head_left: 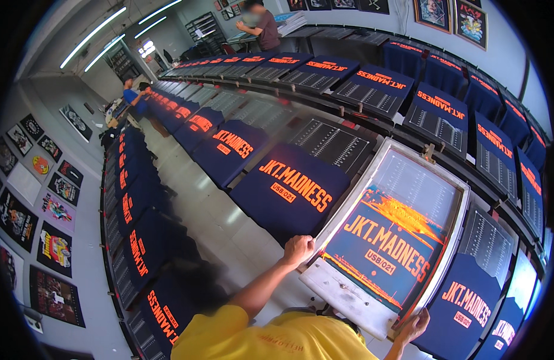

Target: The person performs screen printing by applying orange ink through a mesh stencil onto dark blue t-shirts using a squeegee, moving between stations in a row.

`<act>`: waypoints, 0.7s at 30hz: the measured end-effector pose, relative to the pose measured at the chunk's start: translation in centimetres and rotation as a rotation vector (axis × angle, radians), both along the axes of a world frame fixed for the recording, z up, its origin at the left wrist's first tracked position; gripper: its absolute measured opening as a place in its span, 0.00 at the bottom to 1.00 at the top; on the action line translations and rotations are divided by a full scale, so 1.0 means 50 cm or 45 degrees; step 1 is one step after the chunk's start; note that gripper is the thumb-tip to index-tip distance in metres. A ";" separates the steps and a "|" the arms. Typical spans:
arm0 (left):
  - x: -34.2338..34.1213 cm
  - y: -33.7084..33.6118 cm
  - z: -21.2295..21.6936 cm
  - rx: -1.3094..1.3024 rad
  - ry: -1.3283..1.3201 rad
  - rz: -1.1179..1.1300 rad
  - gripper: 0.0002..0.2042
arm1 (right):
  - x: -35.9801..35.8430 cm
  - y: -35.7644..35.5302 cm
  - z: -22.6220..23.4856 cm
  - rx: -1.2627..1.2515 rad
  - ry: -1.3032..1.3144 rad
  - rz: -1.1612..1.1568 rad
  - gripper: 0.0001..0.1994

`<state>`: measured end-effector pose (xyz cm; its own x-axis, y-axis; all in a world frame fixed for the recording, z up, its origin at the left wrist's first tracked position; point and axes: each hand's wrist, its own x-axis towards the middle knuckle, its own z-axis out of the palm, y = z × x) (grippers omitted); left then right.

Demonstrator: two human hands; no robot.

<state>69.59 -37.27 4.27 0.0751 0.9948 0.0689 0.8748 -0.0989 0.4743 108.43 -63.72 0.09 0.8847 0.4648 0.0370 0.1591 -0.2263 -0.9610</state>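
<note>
The left hand (299, 250) and right hand (414, 326) grip the framed screen (388, 225) between them, near its close corners. The navy shirt (289, 195) just beyond the left hand and another shirt (464, 307) right of the right hand already bear orange print; beneath the screen, I cannot tell.

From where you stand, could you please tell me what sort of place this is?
Probably a screen-printing workshop: a rectangular silver-framed screen with orange ink, and rows of navy fabric shirts bearing orange lettering.
</note>
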 end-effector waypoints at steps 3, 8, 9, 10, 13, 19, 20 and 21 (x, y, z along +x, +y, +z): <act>-0.008 0.001 -0.002 -0.023 0.054 -0.001 0.11 | -0.002 -0.005 -0.008 0.044 -0.008 0.070 0.19; 0.009 0.021 -0.002 -0.053 0.081 -0.071 0.09 | -0.007 -0.001 0.016 0.130 -0.023 0.065 0.21; 0.005 0.022 -0.008 -0.040 0.082 -0.069 0.09 | -0.012 0.002 0.024 0.059 -0.096 0.043 0.20; 0.004 0.025 -0.011 -0.024 0.086 -0.074 0.09 | -0.015 0.008 0.036 0.039 -0.112 0.051 0.20; 0.007 0.025 -0.001 -0.084 0.154 -0.107 0.11 | -0.018 0.019 0.036 0.103 -0.108 0.007 0.19; 0.022 0.037 0.019 -0.147 0.230 -0.197 0.15 | -0.034 0.019 0.071 -0.084 -0.419 0.053 0.15; 0.025 0.033 0.035 -0.149 0.248 -0.206 0.15 | -0.044 0.023 0.091 -0.240 -0.759 0.081 0.15; 0.013 0.029 0.040 -0.119 0.242 -0.181 0.16 | -0.073 0.036 0.131 -0.210 -0.764 0.173 0.15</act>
<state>70.24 -35.81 6.25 0.2178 0.9746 -0.0514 0.9296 -0.1911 0.3152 104.78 -61.92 6.65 0.6652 0.6131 0.4262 0.6965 -0.3039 -0.6500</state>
